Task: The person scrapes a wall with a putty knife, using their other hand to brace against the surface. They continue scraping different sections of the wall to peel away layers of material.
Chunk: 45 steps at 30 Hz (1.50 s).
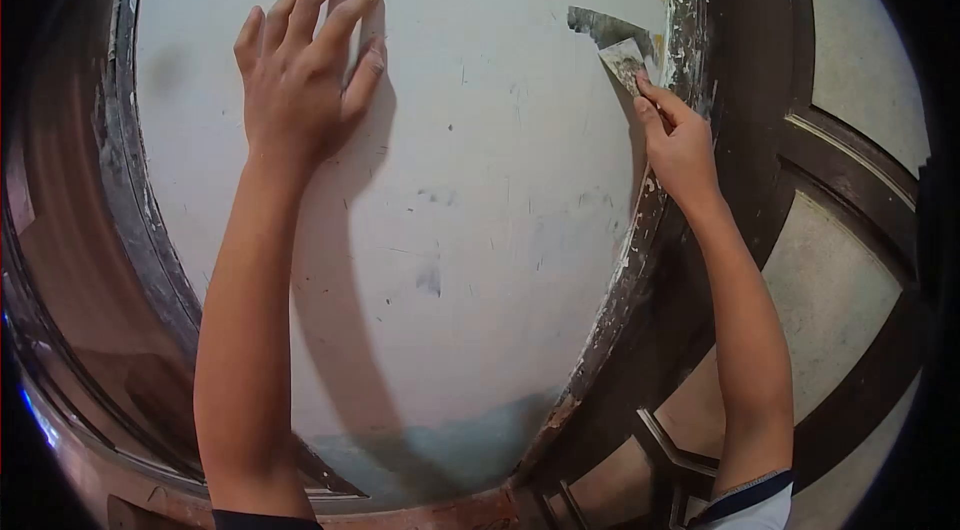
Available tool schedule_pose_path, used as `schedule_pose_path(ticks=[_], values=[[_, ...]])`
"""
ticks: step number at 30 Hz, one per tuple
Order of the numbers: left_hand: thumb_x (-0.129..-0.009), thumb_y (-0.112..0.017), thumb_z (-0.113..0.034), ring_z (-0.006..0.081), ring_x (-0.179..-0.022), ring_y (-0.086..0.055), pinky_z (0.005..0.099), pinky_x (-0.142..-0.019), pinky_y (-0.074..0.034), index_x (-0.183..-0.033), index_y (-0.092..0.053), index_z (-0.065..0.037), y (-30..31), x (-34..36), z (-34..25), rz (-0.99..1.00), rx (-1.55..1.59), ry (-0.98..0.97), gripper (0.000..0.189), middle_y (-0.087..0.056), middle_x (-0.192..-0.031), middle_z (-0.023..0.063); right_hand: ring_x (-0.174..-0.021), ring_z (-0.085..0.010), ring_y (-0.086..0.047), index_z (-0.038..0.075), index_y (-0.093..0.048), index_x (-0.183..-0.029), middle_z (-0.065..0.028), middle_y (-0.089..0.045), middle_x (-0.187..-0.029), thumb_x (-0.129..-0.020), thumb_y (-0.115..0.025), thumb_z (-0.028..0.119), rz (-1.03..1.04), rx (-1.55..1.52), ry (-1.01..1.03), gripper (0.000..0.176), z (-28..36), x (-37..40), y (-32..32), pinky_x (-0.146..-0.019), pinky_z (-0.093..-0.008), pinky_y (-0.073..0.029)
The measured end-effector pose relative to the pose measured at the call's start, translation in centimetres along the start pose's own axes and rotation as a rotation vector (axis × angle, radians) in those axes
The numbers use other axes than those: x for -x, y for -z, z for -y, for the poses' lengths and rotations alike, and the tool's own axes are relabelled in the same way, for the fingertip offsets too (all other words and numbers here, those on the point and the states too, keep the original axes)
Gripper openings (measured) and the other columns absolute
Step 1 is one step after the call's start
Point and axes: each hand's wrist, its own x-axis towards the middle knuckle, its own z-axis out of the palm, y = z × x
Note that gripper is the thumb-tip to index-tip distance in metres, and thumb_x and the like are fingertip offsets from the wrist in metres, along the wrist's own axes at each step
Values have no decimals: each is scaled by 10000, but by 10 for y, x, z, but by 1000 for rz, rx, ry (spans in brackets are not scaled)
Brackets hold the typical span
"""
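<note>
My left hand (pixel 305 70) rests with spread fingers against the upper left of a pale, scuffed wall panel (pixel 480 230). Its fingertips appear to touch the surface, and it holds nothing. In my right hand (pixel 680 145) is a scraper (pixel 625 62) with a flat, stained blade, gripped by the handle near the panel's right edge. The blade tip lies at the lower side of a dark, bared patch (pixel 610 27). My fingers hide most of the handle.
Worn dark trim with flaking paint (pixel 685 20) borders the panel on the right, and similar trim (pixel 125 110) runs down the left. A dark wooden door with pale inset panels (pixel 865 60) stands at right. Bluish-grey staining (pixel 480 435) marks the panel's bottom.
</note>
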Motion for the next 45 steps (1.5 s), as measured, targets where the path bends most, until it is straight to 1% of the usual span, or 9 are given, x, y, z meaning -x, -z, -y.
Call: schedule_pose_path(ticks=[5,8,10,15,34,36,38,42,45], values=[[-950,-640,-320,217,-1526,-409,506,-1286,-181,-1404,-645,-336,-4,2,0,-4,-19,0,454,-523,-1591,-61,-954,-241,-760,-19,-701,-1294,-200,-781,-1134,-1039,-663,181,44,106,-56,327,9,-7,3,-889,-310,-550],[-943,-644,-317,213,-1528,-405,506,-1287,-180,-1409,-638,-348,-2,1,1,4,-24,7,467,-518,-1593,-68,-918,-262,-757,0,-705,-1296,-220,-774,-1088,-1036,-664,180,-2,33,57,320,7,-7,2,-864,-322,-552],[-930,-653,-301,211,-1530,-404,507,-1287,-181,-1407,-639,-343,-2,1,0,0,-7,10,479,-522,-1589,-68,-945,-299,-766,7,-712,-1284,-233,-765,-1085,-1037,-662,197,80,138,-119,316,23,-2,8,-870,-345,-554],[-932,-655,-262,231,-1526,-411,516,-1277,-203,-1404,-643,-321,1,0,-3,21,-2,17,476,-524,-1590,-53,-959,-326,-765,35,-718,-1287,-221,-765,-1106,-1037,-665,212,-9,44,38,311,6,-12,-3,-874,-347,-555],[-906,-666,-266,234,-1501,-439,501,-1263,-229,-1371,-672,-300,0,2,-3,-11,9,8,466,-549,-1559,-45,-945,-393,-742,78,-725,-1309,-231,-747,-1107,-1045,-641,230,31,151,19,316,14,-13,2,-847,-370,-558],[-904,-670,-266,235,-1498,-444,499,-1261,-232,-1370,-673,-298,0,0,1,-14,1,-1,467,-552,-1555,-43,-919,-395,-737,81,-722,-1315,-241,-747,-1071,-1045,-641,235,-10,110,90,321,12,-8,1,-836,-381,-557],[-906,-671,-274,242,-1495,-449,503,-1260,-232,-1367,-676,-294,-1,2,0,-37,29,0,461,-562,-1546,-34,-906,-393,-731,83,-716,-1323,-236,-754,-1042,-1045,-643,236,79,202,-101,326,22,-6,4,-831,-381,-555],[-913,-662,-287,247,-1493,-452,509,-1257,-235,-1368,-676,-291,0,1,-2,-33,21,2,455,-566,-1542,-26,-810,-373,-712,108,-719,-1331,-233,-742,-952,-1047,-642,264,24,161,23,333,17,-17,-2,-773,-380,-541],[-911,-663,-283,244,-1492,-454,505,-1257,-236,-1369,-675,-292,-2,2,1,-37,19,-11,458,-567,-1540,-29,-722,-377,-657,119,-718,-1334,-242,-704,-867,-1048,-635,282,40,189,-24,340,19,-9,1,-728,-393,-522]])
